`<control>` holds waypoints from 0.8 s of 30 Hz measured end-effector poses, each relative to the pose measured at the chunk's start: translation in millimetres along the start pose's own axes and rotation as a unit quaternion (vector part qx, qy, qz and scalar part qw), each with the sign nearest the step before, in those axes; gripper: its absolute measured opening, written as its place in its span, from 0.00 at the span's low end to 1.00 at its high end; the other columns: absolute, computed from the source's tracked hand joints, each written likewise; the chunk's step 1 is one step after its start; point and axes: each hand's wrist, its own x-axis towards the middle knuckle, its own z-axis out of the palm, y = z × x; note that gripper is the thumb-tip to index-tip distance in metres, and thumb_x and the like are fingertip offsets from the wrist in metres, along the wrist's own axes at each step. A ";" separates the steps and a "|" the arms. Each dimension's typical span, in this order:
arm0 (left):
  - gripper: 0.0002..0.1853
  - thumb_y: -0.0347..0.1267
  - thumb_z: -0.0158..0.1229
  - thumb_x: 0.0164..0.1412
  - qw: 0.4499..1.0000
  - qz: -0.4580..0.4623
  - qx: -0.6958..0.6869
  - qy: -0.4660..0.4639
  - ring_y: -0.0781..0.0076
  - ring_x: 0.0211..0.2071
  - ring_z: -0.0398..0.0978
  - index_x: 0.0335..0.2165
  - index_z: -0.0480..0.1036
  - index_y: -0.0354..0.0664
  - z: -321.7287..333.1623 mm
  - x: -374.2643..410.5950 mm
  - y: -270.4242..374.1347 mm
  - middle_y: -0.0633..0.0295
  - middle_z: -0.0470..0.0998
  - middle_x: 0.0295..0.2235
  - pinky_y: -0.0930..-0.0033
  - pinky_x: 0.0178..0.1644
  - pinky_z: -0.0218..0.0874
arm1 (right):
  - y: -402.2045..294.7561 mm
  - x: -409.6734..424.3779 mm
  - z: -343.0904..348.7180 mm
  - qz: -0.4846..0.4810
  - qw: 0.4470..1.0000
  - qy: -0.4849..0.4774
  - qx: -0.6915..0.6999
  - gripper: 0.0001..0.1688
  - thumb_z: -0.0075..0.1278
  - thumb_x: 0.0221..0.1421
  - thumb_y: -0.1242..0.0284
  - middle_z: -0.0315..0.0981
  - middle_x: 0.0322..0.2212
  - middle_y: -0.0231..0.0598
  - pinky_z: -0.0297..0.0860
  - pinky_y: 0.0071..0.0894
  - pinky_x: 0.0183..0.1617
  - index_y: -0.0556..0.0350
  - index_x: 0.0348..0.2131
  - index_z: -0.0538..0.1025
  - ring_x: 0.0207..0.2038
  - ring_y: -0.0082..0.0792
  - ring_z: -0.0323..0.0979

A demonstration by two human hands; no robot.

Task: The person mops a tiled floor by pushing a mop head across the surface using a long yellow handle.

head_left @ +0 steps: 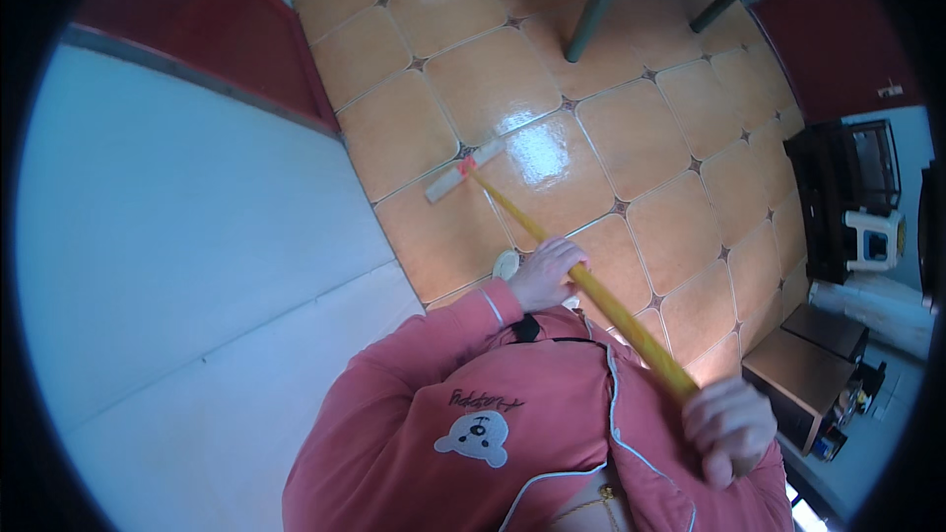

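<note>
My left hand (547, 273) is closed around the yellow pole (624, 314) of a long-handled mop, partway down its length. Higher up, near the upper end of the same pole, my right hand (728, 425) grips it close to my body. From there the pole slants away from me to a narrow, pale mop head (446, 184) with a red-pink joint in its middle. The head appears to rest on the tiled floor (502, 74) and is slightly blurred. A pale slipper (506, 264) shows beside my left wrist. Both sleeves are pink.
A white wall (192, 222) and a dark red door (199, 29) run along the left. Ahead stands furniture with grey-green legs (591, 15). On the right are another red door (835, 37), a white stool (876, 240) and a brown cabinet (798, 369).
</note>
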 end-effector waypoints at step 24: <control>0.11 0.36 0.61 0.36 0.979 0.049 0.016 -0.196 0.53 0.33 0.69 0.22 0.72 0.44 181.3 139.4 -100.4 0.54 0.72 0.27 0.58 0.39 0.61 | 31.0 -104.7 -37.1 -0.012 0.893 0.403 -0.199 0.11 0.44 0.48 0.80 0.60 0.12 0.35 0.59 0.30 0.22 0.57 0.16 0.63 0.15 0.31 0.59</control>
